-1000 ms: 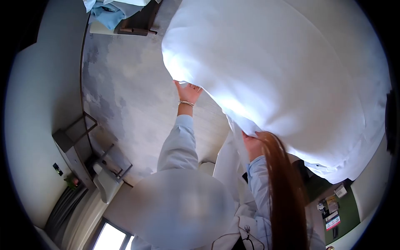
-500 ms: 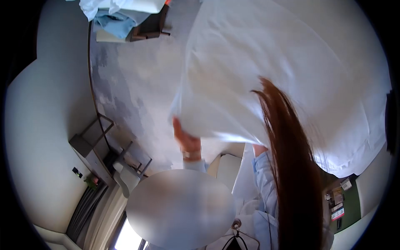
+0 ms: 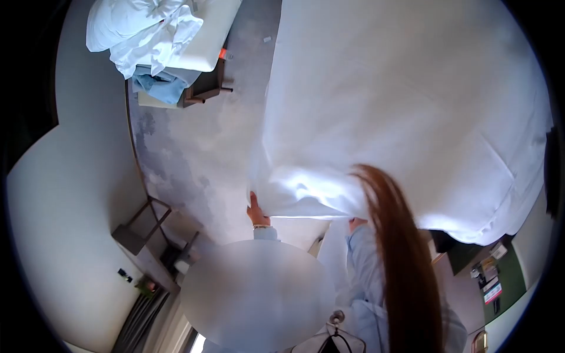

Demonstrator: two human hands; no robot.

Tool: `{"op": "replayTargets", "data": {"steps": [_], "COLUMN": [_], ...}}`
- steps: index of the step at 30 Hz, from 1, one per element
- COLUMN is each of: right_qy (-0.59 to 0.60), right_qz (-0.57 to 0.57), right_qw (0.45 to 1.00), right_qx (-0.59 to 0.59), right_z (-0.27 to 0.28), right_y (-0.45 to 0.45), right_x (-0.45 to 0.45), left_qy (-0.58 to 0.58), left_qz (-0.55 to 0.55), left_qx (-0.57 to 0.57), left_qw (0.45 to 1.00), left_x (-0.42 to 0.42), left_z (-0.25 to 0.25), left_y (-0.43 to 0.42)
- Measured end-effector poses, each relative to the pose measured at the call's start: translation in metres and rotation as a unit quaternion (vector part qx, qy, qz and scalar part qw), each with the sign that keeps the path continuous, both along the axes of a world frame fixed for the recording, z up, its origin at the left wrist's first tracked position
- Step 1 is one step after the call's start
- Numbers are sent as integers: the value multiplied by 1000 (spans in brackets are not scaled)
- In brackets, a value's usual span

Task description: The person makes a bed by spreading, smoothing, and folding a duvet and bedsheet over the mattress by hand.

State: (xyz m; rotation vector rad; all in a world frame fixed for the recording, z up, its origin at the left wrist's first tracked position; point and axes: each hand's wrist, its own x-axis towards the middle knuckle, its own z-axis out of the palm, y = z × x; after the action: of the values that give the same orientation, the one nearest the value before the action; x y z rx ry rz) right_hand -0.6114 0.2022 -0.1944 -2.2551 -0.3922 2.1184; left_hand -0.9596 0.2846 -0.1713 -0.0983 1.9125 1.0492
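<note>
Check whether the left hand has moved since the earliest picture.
Yes. The left hand has moved toward the bottom of the view: it now sits lower relative to, and farther from, the brown furniture leg at upper left.

Large plain white fabric sheet [image 3: 388, 112], spread broad and mostly smooth across centre and right, near to far. Left edge runs fairly straight; near edge taut toward the left. Shallow rumples just behind near edge, creases and folds at right.
</note>
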Motion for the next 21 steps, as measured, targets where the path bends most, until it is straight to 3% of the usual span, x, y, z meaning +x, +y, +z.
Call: {"op": "replayTargets", "data": {"steps": [4, 7, 9, 10, 11, 13, 15, 16, 17, 18, 19, 21], "right_qy": [-1, 1, 0, -6, -12, -2, 12, -25, -62, -27, 4, 28], "right_qz": [38, 95, 157, 196, 251, 360, 430, 419, 399, 344, 388, 428], "right_qw": [999, 995, 986, 977, 961, 931, 883, 845, 788, 805, 801, 797], "right_qx": [-6, -25, -58, -86, -111, -56, 188, 330, 464, 483, 457, 425], "right_z": [-2, -1, -5, -5, -8, 2, 50, 48, 50, 51, 48, 47], "right_y": [3, 1, 5, 9, 14, 39, 74, 82, 94, 106, 119, 134], "right_x": [0, 1, 5, 6, 7, 0, -13, -23, -33, -43, -55, -79], "left_qy": [41, 48, 172, 345, 438, 479, 486, 467, 366, 364, 286, 226], "left_qz": [123, 151, 82, 5, -108, -213, -340, -373, -458, -644, -778, -849], "left_qx": [-154, -249, -366, -405, -346, -11, 79, 215, 308, 322, 395, 440], "left_qw": [980, 956, 911, 847, 823, 851, 801, 773, 749, 591, 396, 184], "left_x": [-29, -28, -24, -7, -1, 7, 57, 83, 108, 121, 124, 123], "left_z": [-41, -51, -51, -51, -45, -35, 31, 61, 89, 112, 102, 87], "left_y": [-57, -50, -27, -5, 19, 62, 127, 153, 173, 181, 185, 176]}}
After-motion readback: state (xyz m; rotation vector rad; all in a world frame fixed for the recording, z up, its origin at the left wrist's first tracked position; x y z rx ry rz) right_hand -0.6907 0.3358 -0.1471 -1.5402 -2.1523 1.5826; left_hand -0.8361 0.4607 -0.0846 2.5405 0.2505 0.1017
